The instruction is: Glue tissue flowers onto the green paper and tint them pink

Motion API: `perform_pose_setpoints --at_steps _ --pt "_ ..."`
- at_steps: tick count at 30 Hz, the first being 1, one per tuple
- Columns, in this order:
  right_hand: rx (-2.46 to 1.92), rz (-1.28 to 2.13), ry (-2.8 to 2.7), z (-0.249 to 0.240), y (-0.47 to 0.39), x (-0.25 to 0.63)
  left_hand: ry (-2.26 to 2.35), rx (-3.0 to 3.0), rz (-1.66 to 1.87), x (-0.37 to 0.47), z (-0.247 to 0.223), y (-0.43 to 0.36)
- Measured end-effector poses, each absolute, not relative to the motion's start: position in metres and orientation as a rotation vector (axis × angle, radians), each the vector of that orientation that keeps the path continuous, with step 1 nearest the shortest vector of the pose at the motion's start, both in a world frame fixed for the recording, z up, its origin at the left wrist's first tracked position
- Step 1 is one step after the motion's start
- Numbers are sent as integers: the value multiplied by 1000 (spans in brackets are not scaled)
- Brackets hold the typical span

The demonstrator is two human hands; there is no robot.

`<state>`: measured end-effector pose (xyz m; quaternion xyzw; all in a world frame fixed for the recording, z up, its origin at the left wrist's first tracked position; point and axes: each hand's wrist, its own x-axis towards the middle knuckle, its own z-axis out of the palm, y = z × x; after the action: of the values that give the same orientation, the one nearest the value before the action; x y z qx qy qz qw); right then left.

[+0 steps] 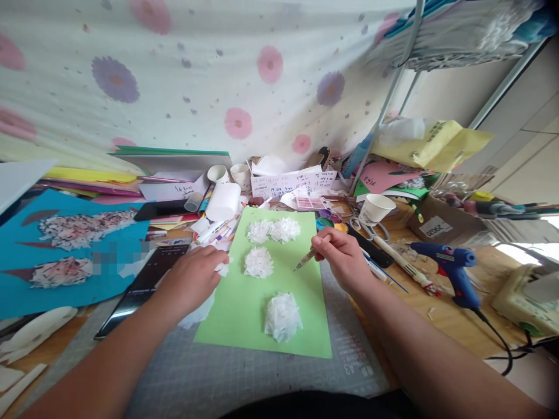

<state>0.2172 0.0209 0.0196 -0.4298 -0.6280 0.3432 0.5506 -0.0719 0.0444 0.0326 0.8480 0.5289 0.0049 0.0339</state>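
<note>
A light green sheet of paper (227, 314) lies on the grey cutting mat (174, 384). Crumpled white tissue-paper tufts sit on it: two touching at the top, a single tuft (258, 262) below them, and a larger tuft (283, 317) near the bottom edge. My right hand (343, 256) grips a slim patterned pencil (304, 259), its point angled down over the sheet's right half. At the sheet's left edge, my left hand (194, 276) has its fingers closed on a small piece of white tissue paper (222, 268). More white tissue (198, 311) lies beneath that wrist.
A blue glue gun (454, 265) with its cord lies at right, near a paper cup (378, 208) and scissors. At left are a dark phone (135, 288) and a blue sheet (113, 235) bearing paper-scrap shapes. Markers, cups and papers crowd the back.
</note>
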Motion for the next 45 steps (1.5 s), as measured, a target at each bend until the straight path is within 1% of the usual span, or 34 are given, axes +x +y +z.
perform_pose_setpoints --at_steps 2,5,7,9,12,18,20,22,25,27,31,34,38,40,43,45 --pt "-1014 914 -1637 21 18 215 1712 2592 27 -80 37 45" --pt "-957 1047 -1809 21 12 208 1750 2660 227 -83 40 39" --pt "-939 1057 -1891 20 9 204 1607 2751 394 -75 39 30" --pt "-965 1039 -1982 19 8 203 1381 2793 447 -63 38 19" --pt "-987 1007 -1935 21 9 208 1113 2746 351 -44 34 1" --pt "-995 863 -1390 20 20 217 826 2639 37 -21 28 -19" --pt "-1017 817 -1314 20 23 218 760 2632 20 -20 30 -19" --pt "-1038 786 -1294 20 26 221 741 2638 109 -24 31 -15" --pt "-1119 720 -1358 23 30 231 912 2641 343 -37 30 -4" --pt "-1226 680 -1474 25 33 240 1061 2626 392 -45 28 5" --pt "-1623 496 -1782 30 37 251 1098 2653 208 -53 25 19" --pt "-1842 325 -1935 32 37 253 1275 2650 164 -58 28 25" --pt "-1969 200 -1965 33 38 260 1643 2653 57 -73 35 31" --pt "-2022 125 -1943 34 38 262 1800 2692 60 -76 37 31" --pt "-1980 18 -1900 36 37 256 1924 2688 106 -70 39 28" --pt "-1936 80 -1961 35 35 246 1937 2648 69 -63 39 26"
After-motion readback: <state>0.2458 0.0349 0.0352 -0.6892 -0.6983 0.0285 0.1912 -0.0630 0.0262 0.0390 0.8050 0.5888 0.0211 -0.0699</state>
